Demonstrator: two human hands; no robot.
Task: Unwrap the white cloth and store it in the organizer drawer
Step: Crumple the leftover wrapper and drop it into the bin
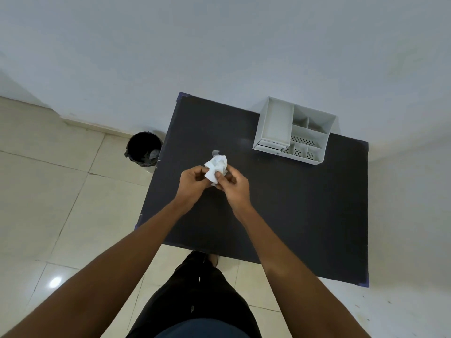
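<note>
A crumpled white cloth point(216, 167) is held above the middle of the dark table point(305, 215). My left hand point(192, 182) pinches its left side and my right hand point(231, 185) pinches its right side, thumb on the front. A small clear piece of wrapping point(216, 152) pokes up just behind the cloth. The white organizer point(294, 130) stands at the table's far right, with open compartments on top and a drawer front point(268, 145) low on its near-left side, which looks shut.
A black-lined waste bin point(144, 148) stands on the tiled floor just left of the table's far corner. The white wall runs right behind the table and organizer. My legs are at the table's near edge.
</note>
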